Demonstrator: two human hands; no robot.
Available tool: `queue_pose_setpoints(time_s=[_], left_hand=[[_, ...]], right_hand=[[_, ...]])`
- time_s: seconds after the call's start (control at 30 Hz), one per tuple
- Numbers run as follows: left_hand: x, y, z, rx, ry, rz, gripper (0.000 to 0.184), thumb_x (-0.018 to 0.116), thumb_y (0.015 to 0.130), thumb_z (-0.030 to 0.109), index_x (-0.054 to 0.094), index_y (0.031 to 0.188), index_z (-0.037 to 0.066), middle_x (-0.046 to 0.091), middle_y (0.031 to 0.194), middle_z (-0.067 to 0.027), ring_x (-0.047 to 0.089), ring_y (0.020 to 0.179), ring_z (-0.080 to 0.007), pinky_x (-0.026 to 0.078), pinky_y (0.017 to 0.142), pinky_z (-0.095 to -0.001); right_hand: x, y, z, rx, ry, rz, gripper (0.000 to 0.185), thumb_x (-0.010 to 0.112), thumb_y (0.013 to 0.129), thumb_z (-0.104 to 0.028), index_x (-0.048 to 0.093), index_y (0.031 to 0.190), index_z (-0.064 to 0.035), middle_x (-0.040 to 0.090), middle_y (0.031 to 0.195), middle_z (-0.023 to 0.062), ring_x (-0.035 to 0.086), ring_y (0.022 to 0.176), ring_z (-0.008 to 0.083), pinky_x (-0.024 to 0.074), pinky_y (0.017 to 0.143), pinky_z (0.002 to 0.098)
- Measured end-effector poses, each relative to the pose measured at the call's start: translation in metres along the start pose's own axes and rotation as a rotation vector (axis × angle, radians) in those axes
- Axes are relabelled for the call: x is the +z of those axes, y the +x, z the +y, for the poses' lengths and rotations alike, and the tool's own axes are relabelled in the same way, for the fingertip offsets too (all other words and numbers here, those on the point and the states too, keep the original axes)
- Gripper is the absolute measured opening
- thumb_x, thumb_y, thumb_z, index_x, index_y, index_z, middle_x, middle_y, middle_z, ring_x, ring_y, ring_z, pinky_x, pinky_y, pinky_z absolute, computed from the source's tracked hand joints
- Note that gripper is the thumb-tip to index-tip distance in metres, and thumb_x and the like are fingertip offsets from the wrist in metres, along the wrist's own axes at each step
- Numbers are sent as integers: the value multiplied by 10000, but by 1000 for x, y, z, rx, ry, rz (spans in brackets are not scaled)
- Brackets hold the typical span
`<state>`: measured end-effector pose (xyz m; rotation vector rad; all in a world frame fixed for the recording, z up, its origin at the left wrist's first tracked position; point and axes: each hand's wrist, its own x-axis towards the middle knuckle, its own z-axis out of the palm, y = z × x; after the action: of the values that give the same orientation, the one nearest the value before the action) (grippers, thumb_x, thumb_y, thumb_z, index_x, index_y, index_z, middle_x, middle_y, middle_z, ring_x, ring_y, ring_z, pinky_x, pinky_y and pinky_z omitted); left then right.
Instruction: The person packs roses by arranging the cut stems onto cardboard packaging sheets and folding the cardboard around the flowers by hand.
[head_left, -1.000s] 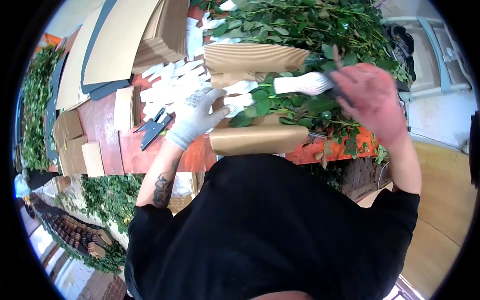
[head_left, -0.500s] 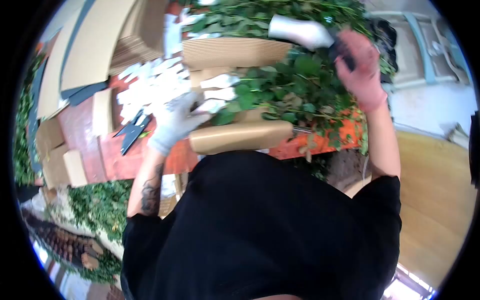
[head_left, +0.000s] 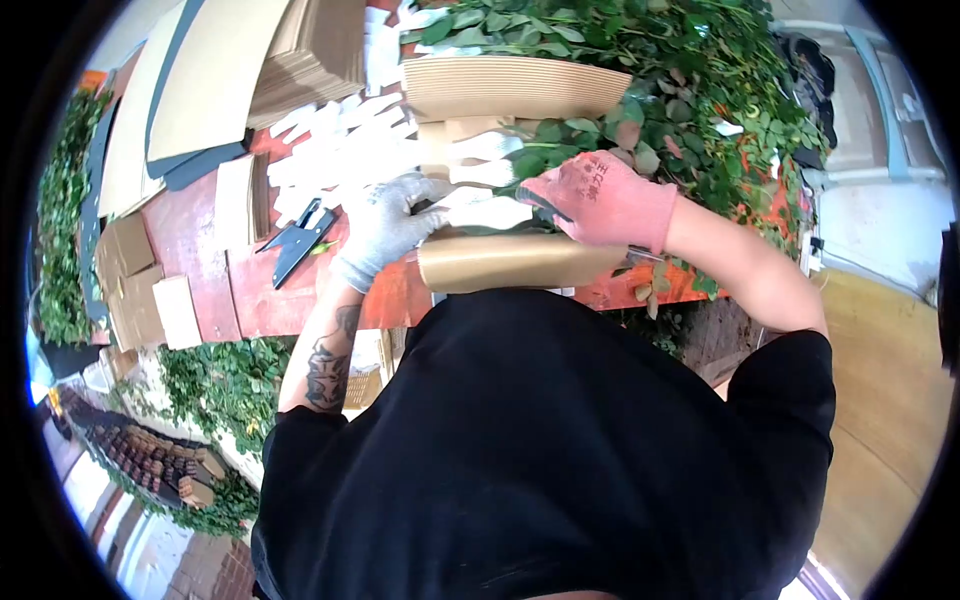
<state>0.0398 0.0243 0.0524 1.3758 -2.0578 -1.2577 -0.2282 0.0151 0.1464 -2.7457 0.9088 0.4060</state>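
My left hand (head_left: 385, 225), in a grey-white glove, has its thumb and fingers apart at the left ends of the white-sleeved flowers. My right hand (head_left: 605, 200), in a pink glove with dark fingertips, is closed round the stem end of a flower in a white sleeve (head_left: 490, 213); the stem itself is hidden. Beside it, two more white-sleeved flowers (head_left: 485, 146) lie on brown cardboard, their leafy stems pointing right. The cardboard has a ribbed raised flap (head_left: 515, 88) behind and a smooth rolled edge (head_left: 520, 262) in front. Sleeves cover the blooms.
Many white sleeves (head_left: 340, 145) are heaped at the left, near a black stapler-like tool (head_left: 302, 243). Cardboard sheets (head_left: 215, 80) stand at the back left. Leafy stems (head_left: 700, 100) cover the back right of the red table (head_left: 380, 305).
My right hand has come down and left from the back right, bringing a white-sleeved flower onto the cardboard. My left hand stays near the sleeve ends. The view has shifted slightly.
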Motion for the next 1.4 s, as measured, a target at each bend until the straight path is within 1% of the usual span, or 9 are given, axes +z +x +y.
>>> queue_pose_setpoints(time_s=[0.33,0.4,0.5,0.63,0.77,0.93,1.0,1.13,1.4], left_hand=[[2,-5,-13,272,29,35,228,681,778,199,709,994,131,663,901,-96,633,845,-265,501,745,-347],[-1,-1,-10,276,58,24,214,677,781,199,712,983,135,659,881,-92,631,818,-262,501,731,-348],[2,-4,-11,311,86,30,189,670,787,196,717,961,139,655,857,-86,629,781,-259,501,713,-349],[3,-9,-15,377,171,64,169,652,798,166,718,951,143,657,864,-77,636,789,-256,505,712,-344],[-5,0,6,428,142,6,193,629,805,119,701,983,110,667,916,-86,641,826,-262,511,739,-340],[-9,4,2,434,202,-69,210,623,801,78,689,999,67,673,932,-109,648,850,-266,520,760,-349],[-6,7,-3,518,154,-55,203,617,810,89,688,998,58,677,918,-107,652,844,-260,519,765,-353],[-1,9,-3,466,39,-105,181,634,800,80,692,967,44,680,912,-111,656,841,-250,518,773,-342],[-9,6,-6,385,26,-127,145,642,789,114,692,919,73,679,909,-89,647,845,-255,507,766,-333]], right_hand=[[12,24,1,50,-138,102,266,556,805,-191,569,1057,-110,633,911,83,643,797,233,506,644,333],[40,20,-2,-2,-285,344,311,633,758,-274,587,1053,-186,586,908,4,601,843,179,453,738,333],[36,22,2,114,-114,409,287,580,757,-207,575,1042,-173,588,860,60,606,723,219,469,603,313],[46,15,3,21,-116,487,185,551,771,-191,614,944,-183,579,904,45,596,759,214,478,657,318],[27,30,-7,-51,-97,342,168,549,779,-213,625,924,-171,559,1005,65,536,968,266,439,799,369],[7,22,-17,-210,-158,406,153,563,748,-224,578,869,-131,562,905,71,559,873,226,459,775,332],[10,17,-20,-31,85,32,220,601,742,-262,559,894,-109,578,874,110,584,868,251,469,768,352],[32,23,-1,24,314,-56,327,610,791,-319,554,987,-64,604,902,121,595,951,278,467,819,414],[48,30,-3,-32,192,7,342,592,805,-317,546,1089,-132,608,975,118,582,976,272,446,853,377]])
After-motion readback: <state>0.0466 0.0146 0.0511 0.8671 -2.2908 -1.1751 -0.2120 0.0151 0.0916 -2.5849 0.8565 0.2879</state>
